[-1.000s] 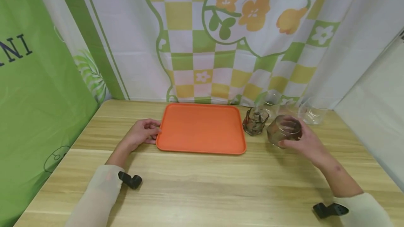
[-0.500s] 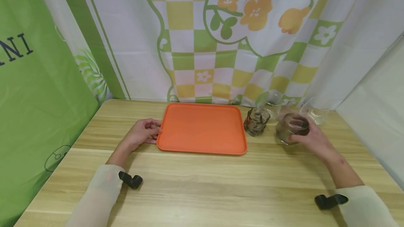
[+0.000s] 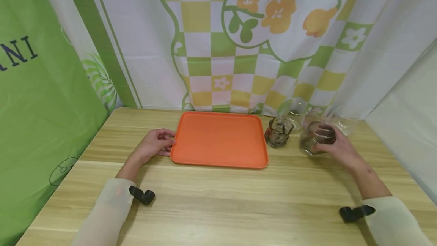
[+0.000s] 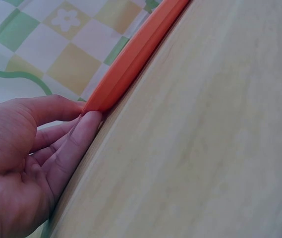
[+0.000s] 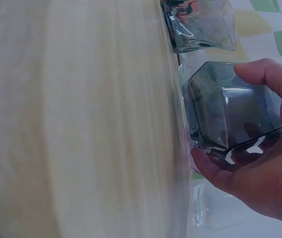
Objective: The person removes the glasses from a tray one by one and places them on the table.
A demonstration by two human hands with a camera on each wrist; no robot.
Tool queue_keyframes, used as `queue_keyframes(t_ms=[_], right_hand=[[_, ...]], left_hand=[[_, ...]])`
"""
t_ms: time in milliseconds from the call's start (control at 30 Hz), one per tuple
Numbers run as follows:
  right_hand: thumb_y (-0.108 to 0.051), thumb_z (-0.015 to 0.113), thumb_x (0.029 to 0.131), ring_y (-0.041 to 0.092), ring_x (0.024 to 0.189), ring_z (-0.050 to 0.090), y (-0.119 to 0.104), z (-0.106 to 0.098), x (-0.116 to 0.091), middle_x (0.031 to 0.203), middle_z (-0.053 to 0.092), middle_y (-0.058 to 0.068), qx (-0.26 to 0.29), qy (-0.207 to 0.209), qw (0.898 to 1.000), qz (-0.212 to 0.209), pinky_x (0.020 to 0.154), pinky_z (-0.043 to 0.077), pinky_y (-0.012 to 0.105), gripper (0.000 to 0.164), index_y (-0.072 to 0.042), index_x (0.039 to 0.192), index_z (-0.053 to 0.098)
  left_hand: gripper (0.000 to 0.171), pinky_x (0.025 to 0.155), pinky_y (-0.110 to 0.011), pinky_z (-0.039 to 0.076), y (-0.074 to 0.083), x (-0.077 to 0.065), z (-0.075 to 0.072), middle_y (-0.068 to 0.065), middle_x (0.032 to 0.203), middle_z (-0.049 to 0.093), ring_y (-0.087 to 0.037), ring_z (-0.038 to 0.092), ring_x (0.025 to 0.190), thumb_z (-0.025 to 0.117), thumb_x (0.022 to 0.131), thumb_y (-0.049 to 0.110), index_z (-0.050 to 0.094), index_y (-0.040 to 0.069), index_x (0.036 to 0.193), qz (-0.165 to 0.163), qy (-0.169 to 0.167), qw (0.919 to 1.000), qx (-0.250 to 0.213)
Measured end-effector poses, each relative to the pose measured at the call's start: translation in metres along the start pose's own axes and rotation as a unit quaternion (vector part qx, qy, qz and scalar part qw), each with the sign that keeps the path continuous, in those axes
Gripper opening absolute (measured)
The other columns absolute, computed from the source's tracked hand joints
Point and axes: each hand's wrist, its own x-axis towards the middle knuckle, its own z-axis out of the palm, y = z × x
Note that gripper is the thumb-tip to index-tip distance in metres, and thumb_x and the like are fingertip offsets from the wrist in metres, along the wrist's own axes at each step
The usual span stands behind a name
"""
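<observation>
An orange tray [image 3: 218, 139] lies flat on the table. At its left edge my left hand [image 3: 155, 145] pinches the rim; in the left wrist view the thumb lies over the tray's edge [image 4: 131, 62] and a finger lies against its side. My right hand [image 3: 341, 149] grips a smoky grey, faceted glass [image 3: 315, 139], thumb on the near side and fingers round the far side. The right wrist view shows that glass [image 5: 230, 109] close over the tabletop. Between it and the tray stands a second smoky glass [image 3: 278, 134] with a wavy rim.
Behind the smoky glasses stand clear glasses, one [image 3: 296, 113] near the curtain and another [image 3: 346, 120] behind my right hand. A patterned curtain [image 3: 194, 44] hangs along the table's back edge. The wooden table [image 3: 218, 200] extends toward me in front of the tray.
My right hand has carried the smoky glass to the right and slightly back, away from the tray and the other smoky glass. The left hand keeps its place at the tray.
</observation>
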Motion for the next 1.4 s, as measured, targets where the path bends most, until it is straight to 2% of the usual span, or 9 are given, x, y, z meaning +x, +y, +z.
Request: queue_keyframes(t_ms=[333,600,833,1000,1100,1167,1267,1333,1400], right_hand=[[-0.024,0.081,0.092,-0.004,0.108,0.049,0.0013,-0.002,0.0009,0.152,0.042,0.027,-0.041,-0.01,0.999,0.031,0.082,0.047,0.009,0.09,0.0,0.159,0.025],[-0.025,0.08,0.092,-0.005,0.108,0.048,0.0002,-0.0033,0.0005,0.153,0.04,0.028,-0.041,-0.015,0.999,0.028,0.083,0.046,0.008,0.09,0.001,0.158,0.024],[-0.026,0.08,0.092,0.006,0.114,0.05,-0.0008,-0.0044,0.0007,0.154,0.04,0.029,-0.052,-0.023,0.998,0.026,0.085,0.044,0.008,0.092,0.001,0.158,0.023],[-0.024,0.08,0.092,0.0,0.111,0.05,0.0004,-0.0042,0.0003,0.153,0.04,0.03,-0.047,-0.022,0.998,0.025,0.085,0.043,0.007,0.093,0.002,0.158,0.021],[-0.023,0.08,0.092,0.013,0.118,0.054,0.0016,-0.0046,0.0009,0.153,0.04,0.03,-0.047,-0.021,0.998,0.026,0.086,0.042,0.007,0.094,0.002,0.159,0.018],[-0.024,0.079,0.093,0.029,0.126,0.052,0.0014,-0.0059,0.0009,0.152,0.039,0.031,-0.048,-0.019,0.998,0.033,0.097,0.044,0.018,0.097,0.002,0.16,0.014],[-0.026,0.078,0.093,0.049,0.134,0.041,0.0003,-0.0086,0.0006,0.153,0.034,0.036,-0.047,-0.016,0.997,0.051,0.111,0.041,0.046,0.104,0.001,0.162,0.005],[-0.027,0.078,0.094,0.056,0.136,0.035,-0.0014,-0.0091,-0.0004,0.153,0.027,0.04,-0.043,-0.013,0.997,0.06,0.11,0.034,0.066,0.107,-0.002,0.163,-0.001],[-0.026,0.077,0.094,0.059,0.137,0.031,-0.0034,-0.0081,-0.0028,0.154,0.022,0.042,-0.042,-0.006,0.997,0.057,0.108,0.032,0.073,0.107,-0.005,0.163,-0.003]], left_hand=[[0.04,0.066,-0.033,0.065,0.0,-0.0011,0.0008,-0.011,0.096,0.058,-0.017,0.063,0.075,0.068,0.097,0.001,0.055,-0.012,0.132,-0.002,0.0,1.0,-0.001],[0.039,0.066,-0.033,0.065,0.001,-0.0014,0.0007,-0.011,0.096,0.059,-0.017,0.063,0.075,0.068,0.097,0.0,0.055,-0.012,0.132,0.0,0.001,1.0,0.002],[0.04,0.065,-0.032,0.064,0.0034,-0.0025,0.0028,-0.011,0.095,0.058,-0.017,0.062,0.074,0.068,0.097,0.0,0.054,-0.013,0.133,0.001,-0.002,1.0,0.002],[0.042,0.064,-0.03,0.064,0.0028,-0.002,0.0032,-0.011,0.094,0.058,-0.016,0.062,0.074,0.068,0.097,0.0,0.053,-0.014,0.133,0.006,-0.005,1.0,0.004],[0.041,0.064,-0.03,0.064,0.0026,-0.0004,0.0034,-0.011,0.094,0.058,-0.016,0.062,0.073,0.068,0.097,0.0,0.053,-0.014,0.133,0.007,-0.004,1.0,0.002],[0.041,0.064,-0.031,0.064,0.0025,0.0014,0.0042,-0.011,0.094,0.059,-0.016,0.062,0.073,0.068,0.097,0.0,0.053,-0.014,0.133,0.009,-0.005,0.9999,0.0],[0.04,0.064,-0.031,0.064,0.0025,0.0045,0.0054,-0.01,0.094,0.059,-0.016,0.062,0.073,0.068,0.097,0.0,0.054,-0.014,0.132,0.01,-0.005,0.9999,-0.001],[0.04,0.064,-0.032,0.064,0.0022,0.0059,0.0051,-0.01,0.094,0.06,-0.016,0.063,0.073,0.068,0.096,0.0,0.055,-0.013,0.132,0.01,-0.004,0.9999,-0.001],[0.041,0.065,-0.032,0.064,0.0021,0.0061,0.0045,-0.01,0.093,0.061,-0.017,0.063,0.073,0.069,0.096,0.001,0.055,-0.013,0.132,0.01,-0.006,0.9999,0.001]])
